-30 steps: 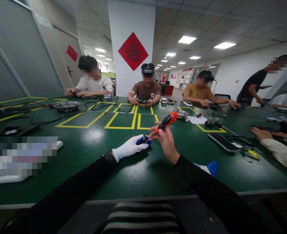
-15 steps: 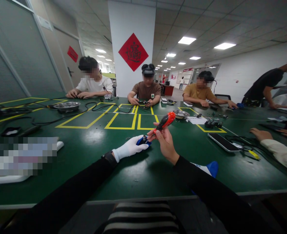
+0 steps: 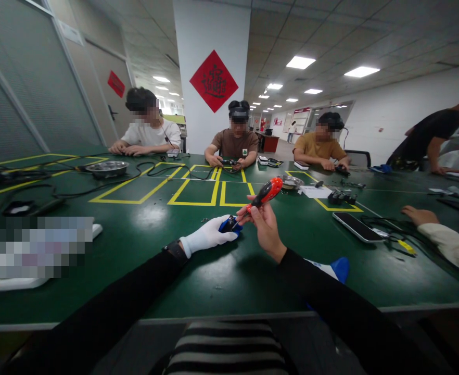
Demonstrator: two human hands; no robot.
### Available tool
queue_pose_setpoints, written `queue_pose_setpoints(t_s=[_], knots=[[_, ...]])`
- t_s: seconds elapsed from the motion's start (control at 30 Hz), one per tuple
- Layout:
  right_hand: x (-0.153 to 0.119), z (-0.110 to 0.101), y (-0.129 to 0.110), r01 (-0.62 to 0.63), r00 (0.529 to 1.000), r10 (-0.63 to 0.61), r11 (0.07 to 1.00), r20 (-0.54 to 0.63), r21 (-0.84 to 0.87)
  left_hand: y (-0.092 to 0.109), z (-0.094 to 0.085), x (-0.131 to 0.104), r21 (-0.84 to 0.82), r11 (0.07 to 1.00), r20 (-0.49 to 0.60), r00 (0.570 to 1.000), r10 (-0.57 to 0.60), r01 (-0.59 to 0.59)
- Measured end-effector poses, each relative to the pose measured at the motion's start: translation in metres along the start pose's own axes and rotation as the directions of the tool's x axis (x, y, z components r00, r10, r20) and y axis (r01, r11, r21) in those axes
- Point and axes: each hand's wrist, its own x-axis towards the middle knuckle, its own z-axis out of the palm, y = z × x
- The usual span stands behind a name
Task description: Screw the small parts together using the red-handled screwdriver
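Right hand (image 3: 267, 226) partly curled, seemingly pinching screwdriver (image 3: 267, 191)

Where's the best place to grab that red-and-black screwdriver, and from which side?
Probably the bulging handle of the screwdriver, from the right: it slants up that way, its fat end free, while the thin shaft points down-left toward the dark part in the gloved left hand. The bare right hand holds the handle's lower end.
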Motion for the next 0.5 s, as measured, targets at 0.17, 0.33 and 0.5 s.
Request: queue_pose_setpoints(t_s=[0.17, 0.33, 0.5], knots=[[-0.0002, -0.0002, -0.0001, 0.016, 1.0, -0.016, 1.0, -0.006, -0.007, 0.0017, -0.0004, -0.0007, 0.003, 1.0, -0.001, 1.0, 0.012, -0.012], [-0.001, -0.0005, -0.0012, 0.028, 0.999, -0.028, 1.0, -0.016, -0.012, 0.0069, -0.0004, -0.0025, -0.004, 1.0, 0.005, 1.0, -0.001, 0.001], [-0.0013, -0.001, 0.0003, 0.025, 1.0, -0.025, 1.0, -0.019, 0.001, 0.0053, 0.0005, -0.0011, 0.008, 1.0, -0.005, 1.0, 0.015, -0.015]])
